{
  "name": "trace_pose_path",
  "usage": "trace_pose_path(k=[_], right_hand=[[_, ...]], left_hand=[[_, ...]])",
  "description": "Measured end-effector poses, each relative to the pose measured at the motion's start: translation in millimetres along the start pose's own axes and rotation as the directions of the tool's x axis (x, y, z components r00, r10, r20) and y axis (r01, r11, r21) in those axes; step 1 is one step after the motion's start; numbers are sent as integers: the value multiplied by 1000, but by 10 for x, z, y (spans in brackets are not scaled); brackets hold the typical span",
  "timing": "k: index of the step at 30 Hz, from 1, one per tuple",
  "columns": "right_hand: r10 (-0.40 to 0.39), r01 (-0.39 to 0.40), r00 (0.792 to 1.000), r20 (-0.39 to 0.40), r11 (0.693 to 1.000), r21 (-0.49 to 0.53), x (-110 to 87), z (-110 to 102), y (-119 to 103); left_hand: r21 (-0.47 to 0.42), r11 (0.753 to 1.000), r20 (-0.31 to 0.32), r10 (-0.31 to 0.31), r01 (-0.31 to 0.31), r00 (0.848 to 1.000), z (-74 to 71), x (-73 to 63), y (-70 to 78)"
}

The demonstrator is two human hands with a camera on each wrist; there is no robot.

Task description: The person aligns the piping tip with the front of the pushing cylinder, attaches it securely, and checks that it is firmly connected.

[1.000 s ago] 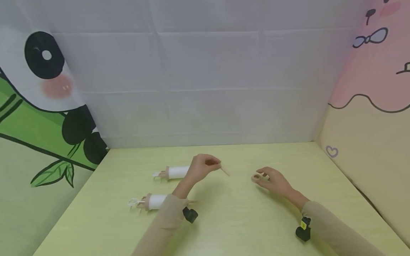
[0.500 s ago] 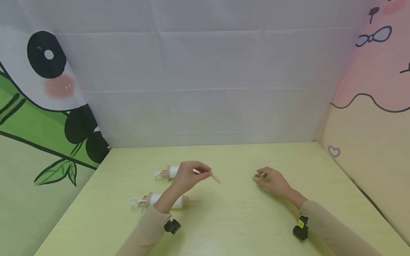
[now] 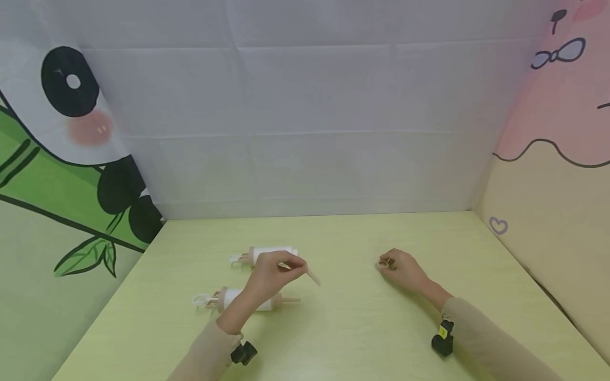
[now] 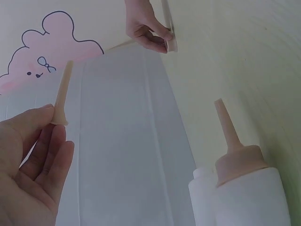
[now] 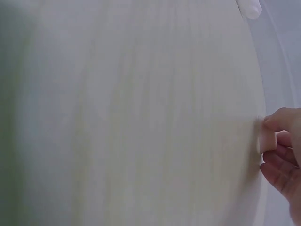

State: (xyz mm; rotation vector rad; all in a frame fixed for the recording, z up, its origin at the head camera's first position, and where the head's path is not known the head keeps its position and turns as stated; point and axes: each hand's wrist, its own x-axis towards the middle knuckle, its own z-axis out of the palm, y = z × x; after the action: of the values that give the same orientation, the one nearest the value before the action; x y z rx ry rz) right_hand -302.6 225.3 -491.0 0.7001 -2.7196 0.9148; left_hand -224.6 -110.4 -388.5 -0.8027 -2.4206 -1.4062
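Note:
My left hand (image 3: pixel 271 272) pinches a slender beige nozzle (image 4: pixel 62 96) by its flared base, thin end pointing away from the fingers. Its other fingers are loosely bent. On the right, my right hand (image 3: pixel 404 269) holds a short beige ring (image 5: pixel 267 141) between thumb and fingers, close over the table. Below my left wrist lies a white syringe-like tube (image 3: pixel 232 296) with a beige collar and nozzle on its right end. A second white tube (image 3: pixel 258 255) lies behind it, partly covered by the left hand; its right end shows bare white.
Both tubes have white looped handles at their left ends, such as the near handle (image 3: pixel 201 299). The pale yellow table (image 3: pixel 352 328) ends at a grey-white cloth wall (image 3: pixel 310 132), with cartoon-printed panels on both sides.
My left hand has moved left and toward me with the nozzle, uncovering the near tube's right end and the far tube's white end. The right hand stays almost in place with the ring.

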Motion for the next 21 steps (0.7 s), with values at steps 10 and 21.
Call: trace_pose_path(k=[10,21], right_hand=[[-10,11,1000,28,1000,-23,24,-39,-44],[-17,16,998,54,1000,24,6,-116,-132]], left_hand=[[22,1000,2,-20,20,1000,-73,-66,161],[25,999,10,-42,42,999,-44,-70,-102]])
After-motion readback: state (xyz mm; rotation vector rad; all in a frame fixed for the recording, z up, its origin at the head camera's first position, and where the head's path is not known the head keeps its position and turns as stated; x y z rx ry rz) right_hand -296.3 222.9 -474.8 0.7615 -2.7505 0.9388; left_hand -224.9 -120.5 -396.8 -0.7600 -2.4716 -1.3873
